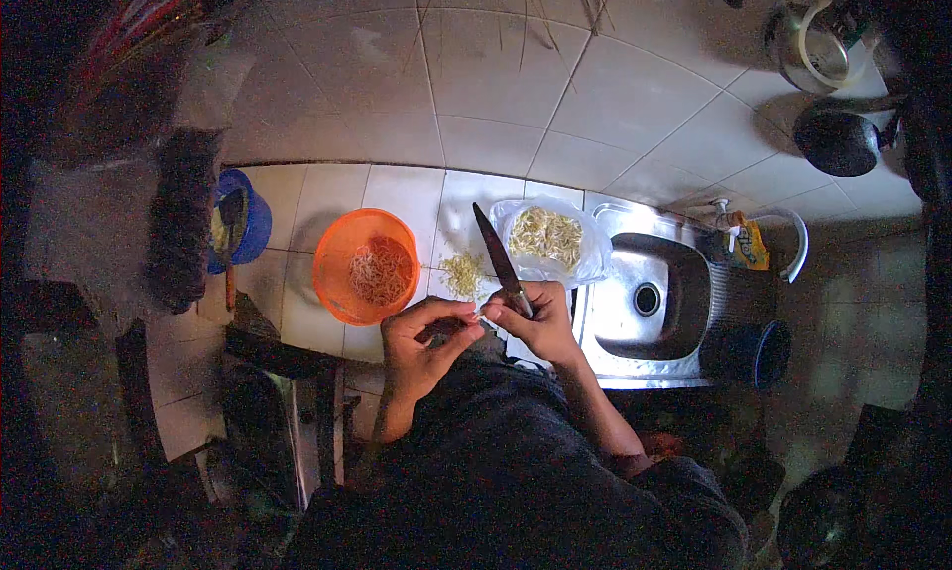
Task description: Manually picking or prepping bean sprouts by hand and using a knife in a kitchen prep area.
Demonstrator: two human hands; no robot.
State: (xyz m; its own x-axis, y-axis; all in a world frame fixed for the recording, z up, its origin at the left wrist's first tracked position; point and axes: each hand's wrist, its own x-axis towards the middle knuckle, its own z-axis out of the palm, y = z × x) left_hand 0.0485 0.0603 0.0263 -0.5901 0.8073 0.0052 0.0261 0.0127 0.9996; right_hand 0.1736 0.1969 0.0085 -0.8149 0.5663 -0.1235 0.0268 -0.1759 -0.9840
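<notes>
My right hand [549,323] is closed around the handle of a knife [497,246], its dark blade slanting up toward the wall. My left hand [425,343] meets it thumb to thumb, pinching a small pale piece [480,315], apparently a bean sprout. An orange plastic bowl [327,272] holding a heap of sprouts [379,271] stands left of my hands. Beyond my fingertips lies a small pile of yellowish sprout bits [462,272] on the tiles. A clear plastic bag [595,254], opened at the top, holds more bean sprouts [547,237] beside the blade.
A stainless steel sink [610,354] with a drain lies to the right, with a faucet [720,207] and a yellow packet [750,242] behind it. On the left sits a blue bowl [256,224]. Pans [837,140] hang on the tiled wall [491,71] at upper right.
</notes>
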